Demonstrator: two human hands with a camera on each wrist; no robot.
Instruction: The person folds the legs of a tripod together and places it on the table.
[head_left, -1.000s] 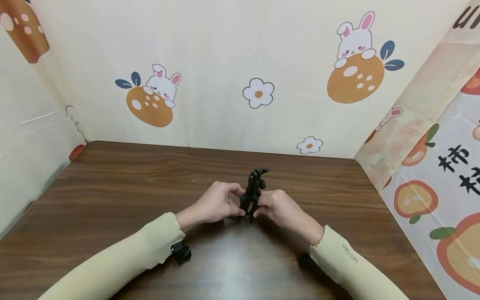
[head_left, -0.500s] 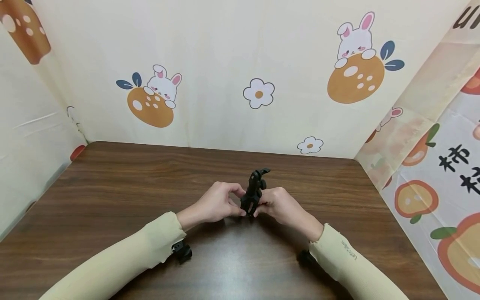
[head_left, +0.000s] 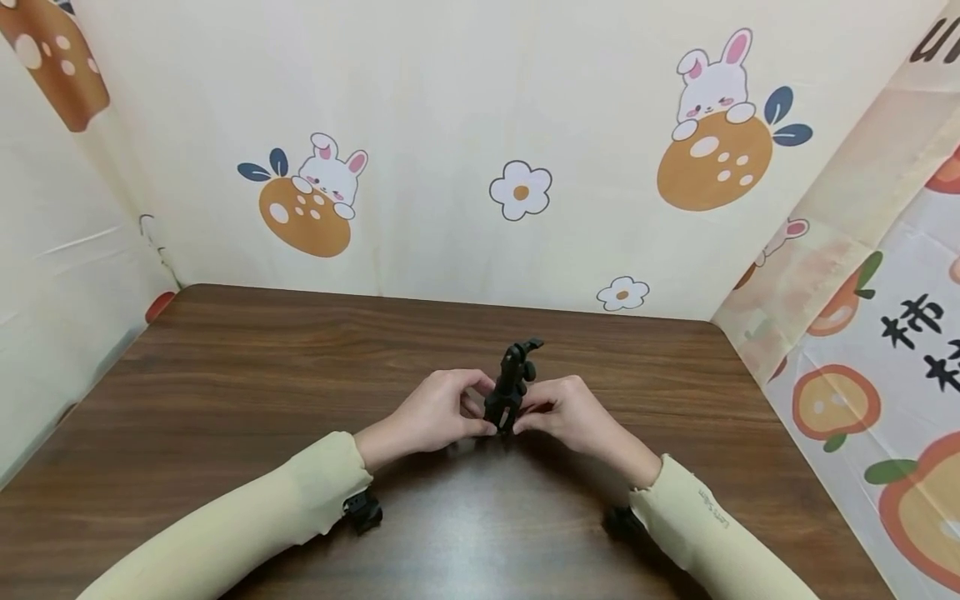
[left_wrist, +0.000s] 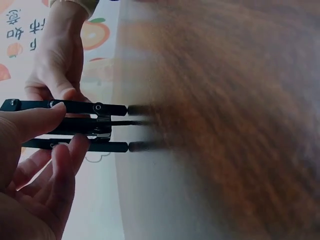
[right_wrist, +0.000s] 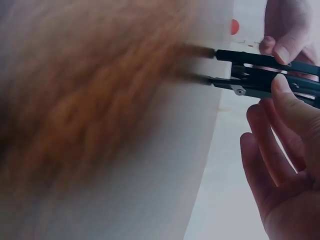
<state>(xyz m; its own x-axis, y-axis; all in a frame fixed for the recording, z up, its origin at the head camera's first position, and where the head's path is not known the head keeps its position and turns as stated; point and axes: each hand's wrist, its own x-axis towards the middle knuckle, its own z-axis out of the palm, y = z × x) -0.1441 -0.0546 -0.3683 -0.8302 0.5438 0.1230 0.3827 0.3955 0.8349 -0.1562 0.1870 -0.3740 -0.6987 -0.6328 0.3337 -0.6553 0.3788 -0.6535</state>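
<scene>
A black mini tripod (head_left: 504, 398) stands upright near the middle of the table, its legs close together and its head with knobs on top. In the left wrist view, the feet of its legs (left_wrist: 112, 146) meet their reflections on the tabletop. My left hand (head_left: 442, 408) holds the tripod low down from the left, thumb on one leg and fingers around another. From the right side, my right hand (head_left: 573, 414) grips it, with the thumb (right_wrist: 286, 95) on a leg and several other fingers spread below. Part of the right index finger is hidden behind the tripod.
The brown wooden table (head_left: 247, 358) reaches back to a pale curtain (head_left: 420, 108) printed with rabbits and flowers. Another printed curtain (head_left: 907, 383) hangs along the right side. Black devices sit under both wrists, the left wrist device (head_left: 363, 510) showing more.
The right hand has shifted slightly, with its thumb and index now spread wider apart. Left hand and tripod stay in nearly the same place; the head view has tilted very slightly.
</scene>
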